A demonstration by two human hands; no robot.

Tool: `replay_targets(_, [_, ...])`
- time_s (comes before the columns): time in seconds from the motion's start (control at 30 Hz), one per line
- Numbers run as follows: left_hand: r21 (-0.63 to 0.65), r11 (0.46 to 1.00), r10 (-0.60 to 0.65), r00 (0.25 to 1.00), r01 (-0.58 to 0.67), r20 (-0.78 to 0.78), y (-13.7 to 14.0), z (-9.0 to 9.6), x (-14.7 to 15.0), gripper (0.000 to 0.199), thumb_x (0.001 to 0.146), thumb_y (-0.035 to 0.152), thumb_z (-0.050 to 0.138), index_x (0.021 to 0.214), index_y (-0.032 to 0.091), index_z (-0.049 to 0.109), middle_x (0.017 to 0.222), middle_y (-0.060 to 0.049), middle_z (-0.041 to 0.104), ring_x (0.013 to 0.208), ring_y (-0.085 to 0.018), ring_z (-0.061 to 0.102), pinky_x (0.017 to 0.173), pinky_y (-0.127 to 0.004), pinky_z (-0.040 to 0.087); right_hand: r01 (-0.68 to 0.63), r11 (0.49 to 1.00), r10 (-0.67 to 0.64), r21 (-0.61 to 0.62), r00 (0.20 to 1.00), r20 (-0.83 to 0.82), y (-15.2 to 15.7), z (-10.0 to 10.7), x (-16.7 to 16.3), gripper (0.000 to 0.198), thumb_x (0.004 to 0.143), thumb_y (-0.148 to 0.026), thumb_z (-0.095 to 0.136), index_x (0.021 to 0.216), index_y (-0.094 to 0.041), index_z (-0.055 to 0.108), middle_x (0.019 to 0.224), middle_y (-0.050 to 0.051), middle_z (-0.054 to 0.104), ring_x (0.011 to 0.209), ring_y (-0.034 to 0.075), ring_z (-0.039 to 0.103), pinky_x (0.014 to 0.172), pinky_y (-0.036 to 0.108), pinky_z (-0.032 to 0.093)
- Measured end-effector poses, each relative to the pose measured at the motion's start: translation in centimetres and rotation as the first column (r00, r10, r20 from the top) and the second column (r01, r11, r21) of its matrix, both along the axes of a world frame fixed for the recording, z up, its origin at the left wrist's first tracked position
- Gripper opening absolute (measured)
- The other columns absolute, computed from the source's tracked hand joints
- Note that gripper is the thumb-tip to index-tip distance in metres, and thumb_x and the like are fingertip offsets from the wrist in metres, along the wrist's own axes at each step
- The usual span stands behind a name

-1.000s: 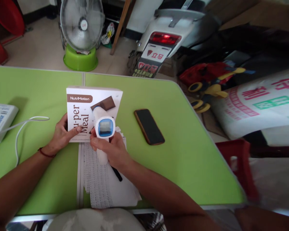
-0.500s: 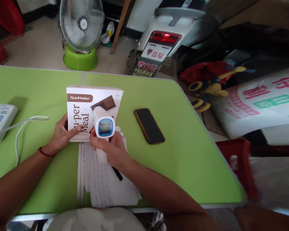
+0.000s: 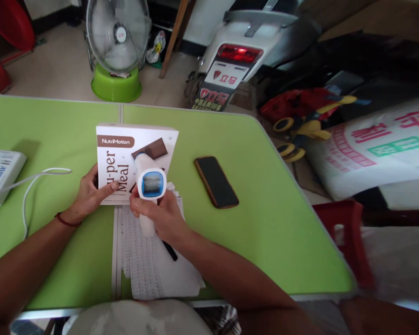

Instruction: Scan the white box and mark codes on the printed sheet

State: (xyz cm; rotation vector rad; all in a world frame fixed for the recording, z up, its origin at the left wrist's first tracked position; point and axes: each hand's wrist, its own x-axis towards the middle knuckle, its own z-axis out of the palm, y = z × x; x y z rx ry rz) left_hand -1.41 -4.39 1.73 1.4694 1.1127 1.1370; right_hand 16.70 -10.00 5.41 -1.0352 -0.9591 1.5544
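My left hand [image 3: 94, 190] grips the lower left edge of a white box [image 3: 108, 163] printed "NutriMotion", its thumb lying across the front. The box is upright, its printed face toward me. Wrapped round the handle of a white infrared thermometer [image 3: 147, 163] is my right hand [image 3: 162, 211]. The thermometer's blue-rimmed screen faces me, and its far end overlaps the box front; whether they touch I cannot tell. Beneath my right hand lie printed papers [image 3: 148, 270] and a black pen [image 3: 170, 251], partly hidden by the hand.
A phone in a brown case [image 3: 216, 181] lies right of the box on the green table [image 3: 272, 223]. At the left are a white power block [image 3: 3, 174] and a white cable [image 3: 25, 209]. Beyond the table stand a fan [image 3: 118, 37] and a scooter [image 3: 237, 51].
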Motion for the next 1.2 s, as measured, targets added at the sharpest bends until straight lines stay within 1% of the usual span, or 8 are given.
replay_targets(0.13, [0.002, 1.0, 0.004, 1.0, -0.004, -0.011, 0.0, 0.0, 0.0, 0.058, 0.07, 0.064, 0.084, 0.104, 0.019, 0.068, 0.098, -0.008, 0.075, 0.085, -0.026, 0.071, 0.075, -0.039, 0.061, -0.004, 1.0, 0.004, -0.014, 1.0, -0.004, -0.1, 0.0, 0.0, 0.018, 0.067, -0.033, 0.076, 0.073, -0.023, 0.063, 0.062, -0.006, 0.055, 0.056, 0.012, 0.048, 0.059, 0.033, 0.039])
replay_targets(0.3, [0.0, 1.0, 0.007, 1.0, -0.007, -0.014, 0.0, -0.1, 0.0, 0.058, 0.069, 0.064, 0.083, 0.102, 0.02, 0.067, 0.097, -0.008, 0.075, 0.084, -0.027, 0.07, 0.073, -0.039, 0.06, 0.009, 0.999, -0.009, -0.032, 1.0, 0.019, -0.1, -0.3, 0.0, 0.021, 0.066, -0.035, 0.078, 0.079, -0.023, 0.066, 0.067, -0.005, 0.06, 0.06, 0.013, 0.05, 0.062, 0.034, 0.041])
replay_targets(0.6, [-0.017, 1.0, 0.006, 1.0, -0.006, 0.002, -0.1, -0.1, 0.0, 0.059, 0.069, 0.064, 0.084, 0.103, 0.019, 0.066, 0.098, -0.008, 0.075, 0.085, -0.027, 0.07, 0.074, -0.039, 0.061, 0.01, 0.999, -0.009, -0.04, 1.0, 0.029, -0.1, -0.6, 0.1, 0.024, 0.065, -0.036, 0.079, 0.082, -0.024, 0.068, 0.069, -0.004, 0.061, 0.062, 0.014, 0.05, 0.063, 0.034, 0.042])
replay_targets(0.83, [0.007, 0.999, 0.033, 0.999, -0.033, 0.021, 0.0, -0.4, -0.1, 0.063, 0.069, 0.064, 0.085, 0.107, 0.019, 0.062, 0.108, -0.01, 0.073, 0.097, -0.028, 0.07, 0.082, -0.04, 0.06, 0.005, 1.0, -0.005, -0.019, 0.999, 0.045, 0.2, 0.1, 0.2, 0.022, 0.065, -0.035, 0.08, 0.08, -0.023, 0.068, 0.068, -0.004, 0.062, 0.062, 0.013, 0.051, 0.062, 0.033, 0.043])
replay_targets(0.93, [0.066, 0.995, 0.066, 0.996, -0.069, 0.053, 0.3, -0.5, -0.1, 0.068, 0.068, 0.063, 0.086, 0.113, 0.02, 0.058, 0.116, -0.01, 0.07, 0.107, -0.03, 0.068, 0.091, -0.042, 0.058, -0.001, 0.999, -0.006, 0.054, 0.99, 0.141, 0.8, 0.9, 1.7, 0.025, 0.062, -0.034, 0.083, 0.081, -0.024, 0.069, 0.07, -0.004, 0.063, 0.066, 0.015, 0.055, 0.064, 0.033, 0.045])
replay_targets(1.03, [0.109, 0.991, 0.071, 0.994, -0.08, 0.085, 0.6, -0.8, 0.1, 0.072, 0.068, 0.061, 0.088, 0.117, 0.02, 0.055, 0.121, -0.011, 0.067, 0.116, -0.031, 0.064, 0.101, -0.044, 0.055, -0.005, 0.993, -0.033, 0.121, 0.951, 0.308, 1.0, 1.4, 4.5, 0.022, 0.064, -0.034, 0.083, 0.076, -0.023, 0.068, 0.071, -0.002, 0.064, 0.067, 0.015, 0.056, 0.066, 0.034, 0.046])
replay_targets(1.13, [0.133, 0.99, 0.037, 0.996, -0.047, 0.082, 0.9, -1.3, 0.1, 0.072, 0.073, 0.058, 0.086, 0.124, 0.022, 0.051, 0.13, -0.01, 0.064, 0.125, -0.032, 0.061, 0.106, -0.045, 0.053, 0.0, 0.991, -0.071, 0.137, 0.857, 0.51, 0.6, 0.9, 7.9, 0.023, 0.065, -0.034, 0.084, 0.078, -0.024, 0.068, 0.073, -0.001, 0.067, 0.067, 0.016, 0.058, 0.064, 0.034, 0.047])
replay_targets(1.2, [0.175, 0.985, -0.01, 0.997, -0.002, 0.073, 1.2, -1.8, 0.1, 0.073, 0.075, 0.057, 0.084, 0.129, 0.021, 0.05, 0.132, -0.011, 0.063, 0.126, -0.033, 0.061, 0.107, -0.047, 0.054, -0.053, 0.993, -0.029, 0.107, 0.767, 0.64, 0.0, 0.1, 9.8, 0.028, 0.064, -0.038, 0.084, 0.084, -0.023, 0.071, 0.076, 0.0, 0.07, 0.068, 0.018, 0.06, 0.062, 0.034, 0.047])
